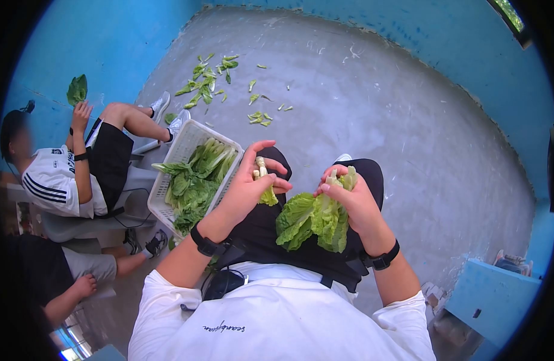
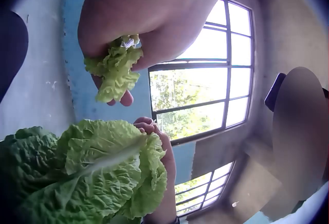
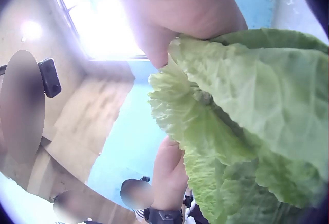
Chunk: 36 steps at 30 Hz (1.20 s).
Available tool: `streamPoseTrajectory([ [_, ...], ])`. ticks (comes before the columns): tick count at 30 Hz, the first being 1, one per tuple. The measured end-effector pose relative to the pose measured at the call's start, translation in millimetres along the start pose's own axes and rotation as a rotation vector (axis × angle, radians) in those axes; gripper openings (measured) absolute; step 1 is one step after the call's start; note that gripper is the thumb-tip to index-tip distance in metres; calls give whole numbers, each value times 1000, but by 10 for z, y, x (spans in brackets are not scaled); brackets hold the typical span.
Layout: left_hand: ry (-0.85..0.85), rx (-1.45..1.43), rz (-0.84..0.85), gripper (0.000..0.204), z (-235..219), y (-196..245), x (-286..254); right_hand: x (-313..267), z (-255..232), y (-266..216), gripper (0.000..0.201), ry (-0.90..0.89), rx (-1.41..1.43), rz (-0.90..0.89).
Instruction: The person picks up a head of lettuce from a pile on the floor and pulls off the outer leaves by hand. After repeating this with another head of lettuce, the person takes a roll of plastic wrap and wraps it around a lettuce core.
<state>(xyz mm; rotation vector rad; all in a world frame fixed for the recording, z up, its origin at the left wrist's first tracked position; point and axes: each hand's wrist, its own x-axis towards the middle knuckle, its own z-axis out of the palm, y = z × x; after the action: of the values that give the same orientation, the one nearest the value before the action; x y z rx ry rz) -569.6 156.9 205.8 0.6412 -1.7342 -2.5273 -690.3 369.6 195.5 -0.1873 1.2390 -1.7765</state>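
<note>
From the head camera, a lettuce bunch [image 1: 316, 219] is held over the lap, clasped by the right hand [image 1: 349, 201], while a small stalk [image 1: 264, 180] is pinched by the left hand [image 1: 248, 188]. At the left wrist, the stalk's leaf [image 2: 114, 69] could be dropped, being lightly pinched. At the right wrist, outer leaves [image 3: 247, 116] could be torn loose.

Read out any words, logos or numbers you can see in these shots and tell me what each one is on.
Script print on the back of the white shirt: cursive, too small and upside down to read for certain.
Small chest badge on the other person's striped jersey: too blurred to read.
Nothing readable on the basket, the watches, the lettuce, or in either wrist view.
</note>
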Motion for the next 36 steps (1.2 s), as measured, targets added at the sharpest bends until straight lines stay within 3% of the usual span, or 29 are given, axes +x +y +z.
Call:
streamPoseTrajectory([
  [2, 28, 2, -13, 50, 4, -7, -3, -6, 9, -27, 14, 4, -8, 11],
  [8, -127, -7, 0, 48, -105, -141, -19, 8, 20, 30, 17, 17, 12, -19],
  [14, -178, -276, -57, 46, 19, -146, -17, 16, 80, 44, 20, -12, -107, 30],
  [19, -195, 41, -93, 75, 186, -102, -41, 9, 250, 14, 26, -78, -287, -15],
  [26, -238, 63, -220, 78, 196, -35, -11, 27, 352, 34, 25, -136, -183, 6],
  [32, -160, 300, -90, 81, 249, -175, 39, 27, 366, 15, 25, -99, -372, -62],
  [36, -192, 260, -70, 85, 338, -107, 8, 1, 381, -9, 26, -76, -485, -94],
])
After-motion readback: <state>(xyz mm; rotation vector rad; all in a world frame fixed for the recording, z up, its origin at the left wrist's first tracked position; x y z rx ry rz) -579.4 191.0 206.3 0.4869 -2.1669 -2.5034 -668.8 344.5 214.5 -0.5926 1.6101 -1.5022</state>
